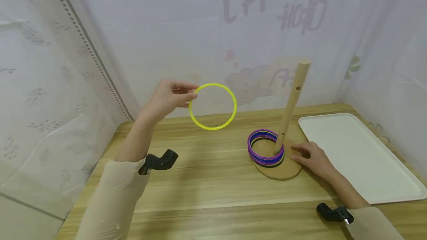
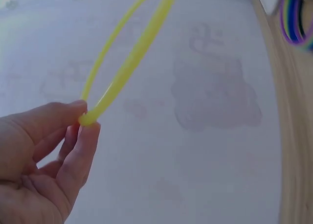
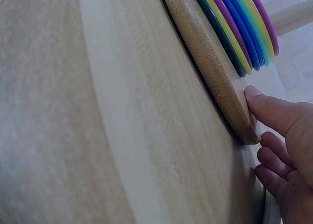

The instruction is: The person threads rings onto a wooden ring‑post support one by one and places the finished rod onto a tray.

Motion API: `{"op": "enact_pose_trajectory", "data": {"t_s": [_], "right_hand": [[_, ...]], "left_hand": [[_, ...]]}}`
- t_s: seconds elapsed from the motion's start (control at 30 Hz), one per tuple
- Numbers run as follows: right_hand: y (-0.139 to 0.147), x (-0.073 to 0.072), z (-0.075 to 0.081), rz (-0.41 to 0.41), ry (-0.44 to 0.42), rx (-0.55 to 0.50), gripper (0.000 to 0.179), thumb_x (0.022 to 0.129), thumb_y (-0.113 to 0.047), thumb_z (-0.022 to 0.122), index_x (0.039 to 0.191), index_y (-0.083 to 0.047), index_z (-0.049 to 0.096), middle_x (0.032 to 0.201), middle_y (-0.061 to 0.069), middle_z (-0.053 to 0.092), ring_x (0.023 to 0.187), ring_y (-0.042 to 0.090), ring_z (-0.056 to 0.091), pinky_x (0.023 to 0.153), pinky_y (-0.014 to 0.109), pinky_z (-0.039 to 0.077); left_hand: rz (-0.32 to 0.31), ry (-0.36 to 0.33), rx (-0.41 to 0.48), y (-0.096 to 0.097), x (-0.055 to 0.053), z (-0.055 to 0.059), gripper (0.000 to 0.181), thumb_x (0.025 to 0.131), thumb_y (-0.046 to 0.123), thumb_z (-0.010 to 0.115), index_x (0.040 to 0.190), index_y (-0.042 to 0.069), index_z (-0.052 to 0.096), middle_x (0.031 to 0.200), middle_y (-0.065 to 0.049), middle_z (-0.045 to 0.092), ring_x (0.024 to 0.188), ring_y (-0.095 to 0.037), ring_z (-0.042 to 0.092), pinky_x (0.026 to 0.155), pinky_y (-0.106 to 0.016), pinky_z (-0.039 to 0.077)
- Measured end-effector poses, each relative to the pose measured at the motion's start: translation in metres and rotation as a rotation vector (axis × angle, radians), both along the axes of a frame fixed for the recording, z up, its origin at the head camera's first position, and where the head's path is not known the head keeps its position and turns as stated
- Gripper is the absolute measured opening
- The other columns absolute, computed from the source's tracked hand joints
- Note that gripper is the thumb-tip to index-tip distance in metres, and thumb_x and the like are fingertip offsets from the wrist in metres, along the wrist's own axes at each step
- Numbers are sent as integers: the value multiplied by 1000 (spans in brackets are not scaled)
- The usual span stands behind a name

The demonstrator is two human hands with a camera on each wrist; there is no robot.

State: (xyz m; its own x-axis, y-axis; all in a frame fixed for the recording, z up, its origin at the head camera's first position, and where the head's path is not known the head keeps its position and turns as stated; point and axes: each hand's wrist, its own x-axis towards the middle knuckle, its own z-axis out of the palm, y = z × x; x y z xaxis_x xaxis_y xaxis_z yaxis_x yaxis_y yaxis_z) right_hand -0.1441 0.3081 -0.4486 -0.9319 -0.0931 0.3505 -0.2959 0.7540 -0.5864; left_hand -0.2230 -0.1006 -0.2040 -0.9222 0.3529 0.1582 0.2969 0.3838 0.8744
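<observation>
Thumb and fingertips of my left hand (image 1: 166, 99) pinch a thin yellow ring (image 1: 213, 129) by its edge, high above the table. The left wrist view shows the ring (image 2: 133, 57) slanting up and away from the fingertips. To the right stands a wooden peg stand (image 1: 293, 99) with a round base. Several colored rings (image 1: 267, 160), purple, blue, yellow and black among them, lie stacked around its peg. My right hand (image 1: 315, 158) holds the base's right edge. In the right wrist view its thumb (image 3: 266, 106) lies on top, the other fingers at the rim.
A white tray (image 1: 353, 151) lies on the wooden table (image 1: 207, 180) right of the stand, beyond the right hand. A pale printed curtain (image 1: 166, 29) hangs behind the table and along its sides. Each wrist wears a black camera mount (image 1: 163, 160).
</observation>
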Motion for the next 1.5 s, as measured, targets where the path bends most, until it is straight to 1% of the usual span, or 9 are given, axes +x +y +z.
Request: {"op": "enact_pose_trajectory", "data": {"t_s": [0.17,0.3,0.5,0.7,0.87,1.03,1.3,1.43,1.5], "right_hand": [[1,-1,0,-9,-5,3,34,78,-17,74,106,0,67,92,9,58,81,19,49,69,31,43],[1,0,1,-10,-8,1,34,78,-17,74,106,0,66,93,9,58,82,19,49,69,32,43],[0,1,1,-15,-15,-1,33,78,-17,74,106,0,66,93,9,59,82,20,49,69,33,42],[0,0,2,-19,-35,-4,34,79,-17,74,107,0,66,93,10,57,83,21,49,70,34,43],[0,0,2,-16,-65,-17,35,80,-19,72,109,1,65,95,12,56,85,24,50,72,38,43],[1,0,2,-15,-69,-14,36,81,-20,72,110,0,65,95,11,56,85,23,49,72,36,42],[1,0,1,-24,-52,-3,35,79,-19,73,107,0,66,87,7,53,79,18,46,67,32,41],[1,-1,0,-21,-53,-5,34,79,-19,73,107,0,66,87,7,53,79,18,46,68,32,41],[1,-1,0,-21,-44,-6,34,79,-19,73,106,0,67,86,7,53,78,18,45,67,31,40]], "left_hand": [[-22,-7,143,47,0,25,28,82,9,70,109,3,67,97,-12,64,90,-20,61,71,-31,54],[-68,-13,276,79,0,37,26,82,8,69,107,3,68,92,-11,62,86,-20,62,71,-32,54],[-146,-62,421,116,-3,43,26,83,4,67,108,-1,66,95,-12,64,90,-19,61,72,-31,53],[-146,-103,478,146,-2,40,24,82,1,67,106,-2,67,92,-11,64,85,-17,61,70,-29,54],[-135,-113,459,159,-4,22,23,83,2,66,105,-2,67,88,-10,65,79,-15,62,68,-28,54],[-109,-127,391,163,-8,-6,21,83,3,66,104,0,68,87,-10,65,80,-16,63,66,-28,54],[-51,-206,321,166,-10,-67,18,82,0,67,100,-2,69,81,-9,64,74,-16,63,65,-32,55],[-22,-247,282,162,-13,-97,18,82,0,67,100,-2,69,85,-11,65,74,-17,64,65,-32,55],[-21,-267,277,159,-15,-109,19,82,-1,66,100,-3,69,90,-13,66,79,-20,65,67,-33,54]]}}
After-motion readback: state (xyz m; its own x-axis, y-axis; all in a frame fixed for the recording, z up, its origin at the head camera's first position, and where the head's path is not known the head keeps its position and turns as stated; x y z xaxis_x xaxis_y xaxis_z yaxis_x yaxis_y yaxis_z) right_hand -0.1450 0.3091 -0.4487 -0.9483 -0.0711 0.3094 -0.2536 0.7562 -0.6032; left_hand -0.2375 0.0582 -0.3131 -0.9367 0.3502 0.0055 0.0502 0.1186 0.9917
